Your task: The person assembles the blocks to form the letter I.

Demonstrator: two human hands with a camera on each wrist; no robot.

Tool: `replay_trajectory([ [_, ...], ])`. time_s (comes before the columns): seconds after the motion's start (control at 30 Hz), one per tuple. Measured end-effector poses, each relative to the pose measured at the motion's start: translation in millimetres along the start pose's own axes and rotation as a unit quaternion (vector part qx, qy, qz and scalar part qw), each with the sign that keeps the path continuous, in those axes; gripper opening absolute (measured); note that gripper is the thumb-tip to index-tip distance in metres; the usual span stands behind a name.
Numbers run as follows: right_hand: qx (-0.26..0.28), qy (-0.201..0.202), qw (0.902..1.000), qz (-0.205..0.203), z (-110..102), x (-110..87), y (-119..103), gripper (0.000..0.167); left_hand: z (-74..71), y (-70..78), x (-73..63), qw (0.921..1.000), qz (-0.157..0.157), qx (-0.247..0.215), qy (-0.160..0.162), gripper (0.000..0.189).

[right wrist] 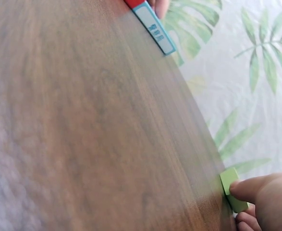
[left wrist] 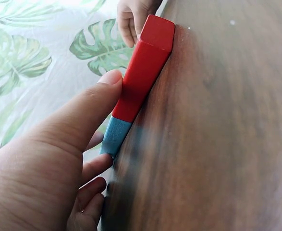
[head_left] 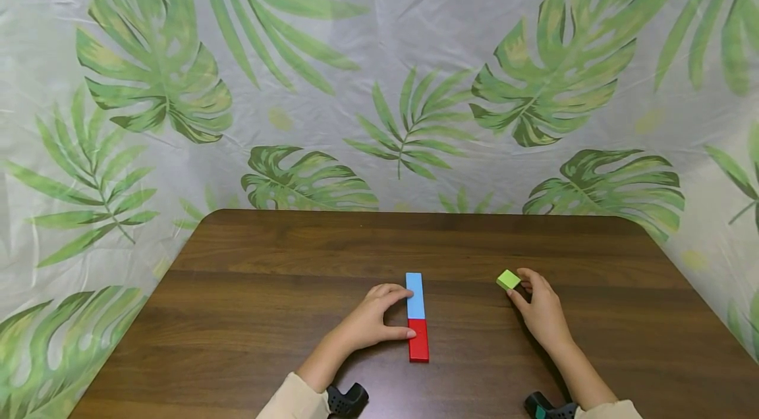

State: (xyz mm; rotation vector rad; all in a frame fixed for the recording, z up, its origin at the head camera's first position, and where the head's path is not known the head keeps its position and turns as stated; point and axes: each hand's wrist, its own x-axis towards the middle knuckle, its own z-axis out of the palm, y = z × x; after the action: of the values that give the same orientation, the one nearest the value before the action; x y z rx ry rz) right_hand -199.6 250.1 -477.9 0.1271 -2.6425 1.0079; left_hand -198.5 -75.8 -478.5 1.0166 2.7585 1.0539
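Blue block and red block lie end to end in a straight line on the table, the blue one farther away. My left hand touches them from the left, thumb on the red block and index finger on the blue one, with the fingers spread. In the left wrist view the thumb tip rests against the red block. To the right, my right hand pinches a small green block between thumb and fingers. The right wrist view shows dark marks on the side of the blue block.
The brown wooden table has rounded far corners. Behind it hangs a pale cloth printed with green leaves. A dark wrist device sits on the left wrist, and another device on the right.
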Motion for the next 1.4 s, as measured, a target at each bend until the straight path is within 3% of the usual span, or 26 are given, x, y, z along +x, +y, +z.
replay_trajectory([
  [0.87,0.013,0.046,0.9985,-0.026,1,-0.9,-6,0.038,-1.1,1.2,1.7,1.0,-0.003,-0.003,-0.003,0.066],
  [1.4,0.046,0.041,0.9976,-0.033,11,3.6,-15,0.038,-0.9,1.3,0.0,0.9999,-0.01,-0.006,-0.003,0.066],
])
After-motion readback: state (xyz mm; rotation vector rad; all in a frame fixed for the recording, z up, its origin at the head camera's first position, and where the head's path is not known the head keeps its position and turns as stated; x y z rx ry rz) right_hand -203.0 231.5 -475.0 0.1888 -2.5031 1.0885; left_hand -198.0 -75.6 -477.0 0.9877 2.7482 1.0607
